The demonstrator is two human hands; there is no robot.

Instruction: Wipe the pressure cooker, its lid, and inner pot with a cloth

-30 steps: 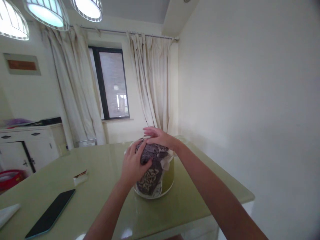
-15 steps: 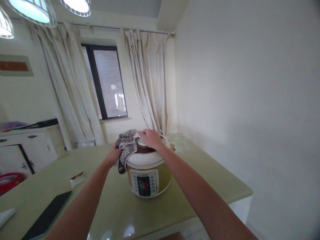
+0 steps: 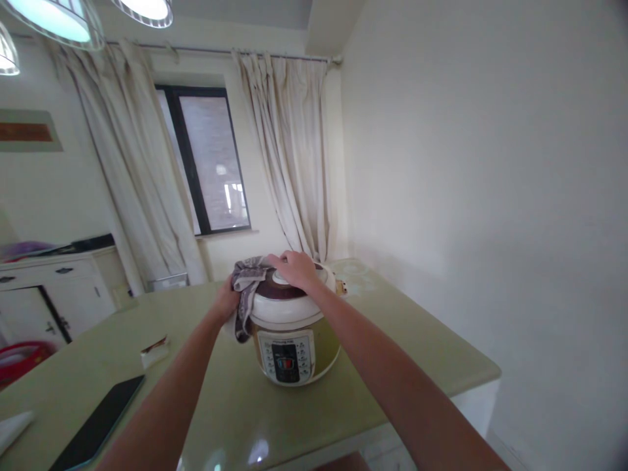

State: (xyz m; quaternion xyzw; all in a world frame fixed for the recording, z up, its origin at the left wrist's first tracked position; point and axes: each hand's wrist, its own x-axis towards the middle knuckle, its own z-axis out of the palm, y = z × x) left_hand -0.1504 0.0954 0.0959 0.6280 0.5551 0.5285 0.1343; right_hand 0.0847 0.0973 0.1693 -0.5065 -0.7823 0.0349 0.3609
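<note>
Bunched over at the left now, the patterned cloth (image 3: 246,288) no longer covers the front of the cooker (image 3: 321,347) as it does a second earlier, and the control panel (image 3: 287,360) comes into plain sight. From where I stand, the left hand (image 3: 228,302) holds the cloth, fingers mostly hidden in its folds, against the left side of the lid (image 3: 282,313). One end hangs below that hand, beside the cooker's wall. The right hand (image 3: 297,269) lies over the top of the lid with its fingers bent near the middle; whether it grips anything there I cannot tell. Directly beneath it the cooker stands upright on the counter (image 3: 220,405), lid on, so whatever is inside stays hidden.

Left of the left hand and nearer the person sits a small whitish box (image 3: 154,353) with something reddish brown along its top; its contents are too small to make out. Nearer still, a dark phone (image 3: 101,425) lies flat. Far out to the left hand's left, beyond the counter, a red basin (image 3: 24,356) holds something pale, in front of a white cabinet (image 3: 73,281).
</note>
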